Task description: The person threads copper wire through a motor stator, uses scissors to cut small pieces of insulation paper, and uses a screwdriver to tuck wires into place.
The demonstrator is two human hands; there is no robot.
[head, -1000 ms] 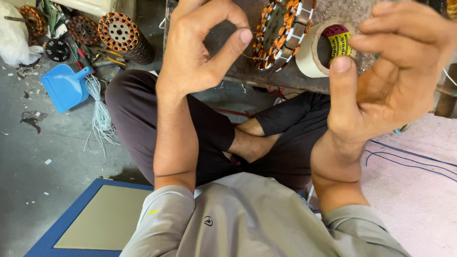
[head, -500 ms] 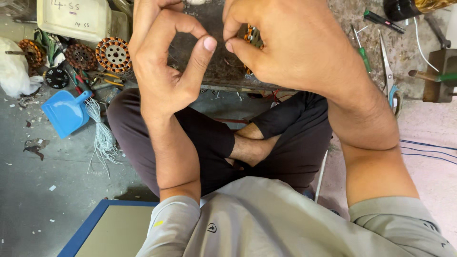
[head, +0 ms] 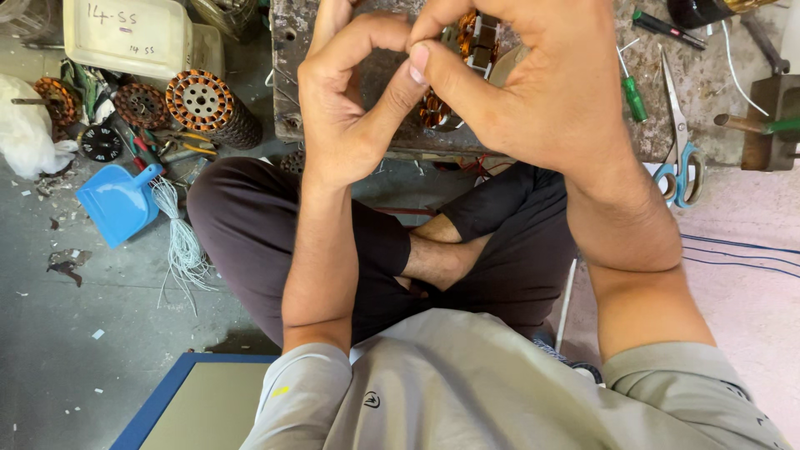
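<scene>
On the floor at the far left lies a blue plastic dustpan, smooth and shaped like a scoop. Beside it trails a bundle of thin white strings, loose and floppy. Above them stands a round motor core with orange copper wire in its slots and a ring of small holes.

The person's left hand is curled, with thumb and first finger bent round to make a ring. The fingertips meet those of the right hand, which is also closed in a pinch. Whatever they pinch is too small to see, so it cannot be told what they hold. Just behind the hands, on the rough grey bench, sits the wound motor part, with shiny copper coils and pale paper strips, mostly hidden.

The hands are close above the coils. A slip could likely make a finger snag a thin wire and bend it or pull it loose.

Farther right lie a green-handled screwdriver and scissors with blue handles and sharp steel blades. An elbow could probably knock them off the edge.
</scene>
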